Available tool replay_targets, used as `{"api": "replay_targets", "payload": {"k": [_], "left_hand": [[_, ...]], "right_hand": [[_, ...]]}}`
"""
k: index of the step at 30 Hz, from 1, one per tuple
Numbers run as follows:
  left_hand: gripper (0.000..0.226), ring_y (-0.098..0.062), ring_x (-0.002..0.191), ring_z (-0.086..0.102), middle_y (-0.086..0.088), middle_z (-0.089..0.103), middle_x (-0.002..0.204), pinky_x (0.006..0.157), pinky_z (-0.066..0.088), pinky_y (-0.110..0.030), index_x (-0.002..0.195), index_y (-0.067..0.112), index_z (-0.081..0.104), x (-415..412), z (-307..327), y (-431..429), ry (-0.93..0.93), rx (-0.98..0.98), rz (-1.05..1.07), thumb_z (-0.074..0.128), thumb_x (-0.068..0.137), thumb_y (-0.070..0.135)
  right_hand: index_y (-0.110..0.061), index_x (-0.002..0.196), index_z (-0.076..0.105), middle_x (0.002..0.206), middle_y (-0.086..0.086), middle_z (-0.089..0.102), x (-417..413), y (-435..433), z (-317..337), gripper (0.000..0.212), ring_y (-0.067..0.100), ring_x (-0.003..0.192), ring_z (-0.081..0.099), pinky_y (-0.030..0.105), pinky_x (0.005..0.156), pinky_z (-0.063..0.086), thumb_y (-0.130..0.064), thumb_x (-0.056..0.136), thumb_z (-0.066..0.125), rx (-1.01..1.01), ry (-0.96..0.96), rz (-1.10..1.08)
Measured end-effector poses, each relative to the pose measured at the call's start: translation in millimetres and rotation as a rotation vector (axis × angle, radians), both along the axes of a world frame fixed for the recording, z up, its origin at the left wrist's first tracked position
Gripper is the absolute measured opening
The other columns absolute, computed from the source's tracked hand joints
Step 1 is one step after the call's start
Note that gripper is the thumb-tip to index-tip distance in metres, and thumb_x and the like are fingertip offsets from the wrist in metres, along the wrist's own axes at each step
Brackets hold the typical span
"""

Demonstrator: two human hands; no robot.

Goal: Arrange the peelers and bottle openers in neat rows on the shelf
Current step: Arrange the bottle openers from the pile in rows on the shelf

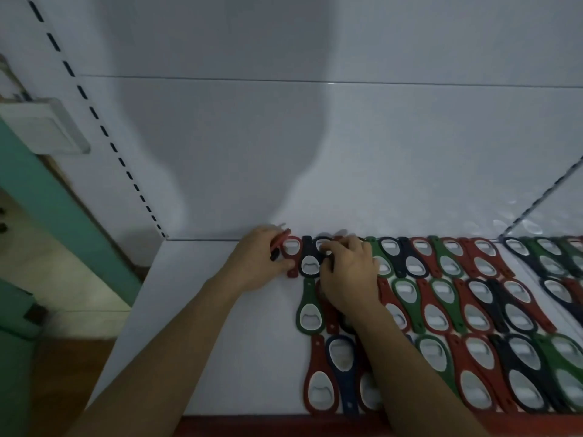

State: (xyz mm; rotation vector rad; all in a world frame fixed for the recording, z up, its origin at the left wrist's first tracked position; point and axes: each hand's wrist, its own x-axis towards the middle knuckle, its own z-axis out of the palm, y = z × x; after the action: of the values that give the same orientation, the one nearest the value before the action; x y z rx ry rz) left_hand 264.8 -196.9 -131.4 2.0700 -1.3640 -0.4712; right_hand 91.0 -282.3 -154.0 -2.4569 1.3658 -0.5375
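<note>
Bottle openers (pixel 473 313) in red, green and dark blue lie in three rows across the right part of the white shelf (pixel 195 310). At the back edge, the left hand (pixel 257 260) has its fingers clenched round a red opener (pixel 280 239). Just beside it, the right hand (pixel 347 272) rests bent fingers on a dark opener (pixel 318 240); I cannot tell whether it grasps it.
</note>
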Motion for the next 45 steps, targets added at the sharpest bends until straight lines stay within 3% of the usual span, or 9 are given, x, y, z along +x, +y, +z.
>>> {"api": "replay_targets", "payload": {"k": [2,4,7,15,20,24,31,36,45], "left_hand": [[0.038,-0.01,0.09,0.06,0.004,0.061,0.104,0.082,0.05,-0.029,0.129,0.015,0.062,-4,8,2,0.377,-0.133,0.195,0.068,0.092,0.012],[0.039,-0.016,0.073,0.063,-0.007,0.065,0.092,0.065,0.054,-0.032,0.126,0.007,0.063,-11,16,7,1.124,-0.341,0.299,0.051,0.09,-0.003],[0.049,-0.031,0.105,0.073,-0.019,0.072,0.119,0.081,0.062,-0.04,0.129,-0.002,0.061,-26,16,21,1.636,-0.554,0.169,0.052,0.082,-0.009],[0.032,-0.029,0.105,0.074,-0.013,0.075,0.116,0.076,0.063,-0.04,0.127,0.01,0.065,-49,12,44,1.416,-0.577,0.332,0.053,0.099,-0.001],[0.017,-0.002,0.061,0.056,0.013,0.065,0.075,0.053,0.048,-0.017,0.096,0.034,0.074,-36,3,69,0.572,-0.406,0.414,0.065,0.099,0.021],[0.024,0.0,0.091,0.066,0.019,0.068,0.098,0.085,0.054,-0.018,0.115,0.032,0.07,-40,-6,82,0.14,-0.211,0.174,0.07,0.095,0.019],[0.044,-0.005,0.101,0.057,0.018,0.051,0.119,0.09,0.053,-0.029,0.131,0.028,0.063,-50,-14,87,-0.049,-0.036,-0.016,0.076,0.09,0.037],[0.048,-0.005,0.104,0.055,0.023,0.042,0.126,0.091,0.052,-0.028,0.135,0.035,0.061,-47,-13,85,-0.095,0.06,-0.104,0.075,0.09,0.042],[0.045,-0.005,0.101,0.056,0.022,0.043,0.123,0.088,0.052,-0.028,0.133,0.032,0.062,-51,-14,80,-0.142,0.077,-0.064,0.073,0.091,0.044]], "right_hand": [[-0.025,0.126,0.065,0.127,0.003,0.056,0,4,8,0.033,0.025,0.118,0.046,0.047,0.097,0.043,-0.025,0.095,0.055,0.017,-0.094,0.004],[-0.025,0.118,0.067,0.117,-0.001,0.062,-1,10,19,0.023,0.016,0.108,0.052,0.039,0.091,0.049,-0.026,0.097,0.057,0.035,-0.299,0.053],[-0.025,0.109,0.069,0.094,-0.01,0.072,0,20,40,0.016,0.006,0.086,0.067,0.025,0.076,0.055,-0.029,0.095,0.067,0.399,-0.628,0.229],[-0.02,0.093,0.073,0.08,-0.004,0.076,-7,25,41,0.004,0.014,0.077,0.073,0.044,0.079,0.062,-0.018,0.09,0.075,0.578,-0.578,0.221],[-0.024,0.103,0.063,0.077,-0.003,0.075,-14,27,37,0.03,0.01,0.068,0.072,0.033,0.066,0.063,-0.026,0.082,0.083,0.652,-0.444,0.207],[-0.028,0.112,0.054,0.082,-0.012,0.066,-9,47,27,0.05,-0.002,0.065,0.065,0.007,0.052,0.047,-0.033,0.075,0.088,0.501,-0.295,0.246],[-0.029,0.103,0.061,0.077,-0.012,0.065,-24,30,31,0.012,0.006,0.069,0.062,0.021,0.058,0.048,-0.037,0.095,0.065,0.175,-0.274,0.151],[-0.036,0.144,0.042,0.157,0.0,0.033,-35,12,15,0.046,0.03,0.147,0.021,0.058,0.115,0.024,-0.048,0.1,0.046,0.076,0.156,0.15],[-0.038,0.15,0.031,0.163,0.003,0.021,-33,16,0,0.051,0.031,0.153,0.006,0.062,0.12,0.009,-0.051,0.102,0.039,0.087,0.205,0.152]]}}
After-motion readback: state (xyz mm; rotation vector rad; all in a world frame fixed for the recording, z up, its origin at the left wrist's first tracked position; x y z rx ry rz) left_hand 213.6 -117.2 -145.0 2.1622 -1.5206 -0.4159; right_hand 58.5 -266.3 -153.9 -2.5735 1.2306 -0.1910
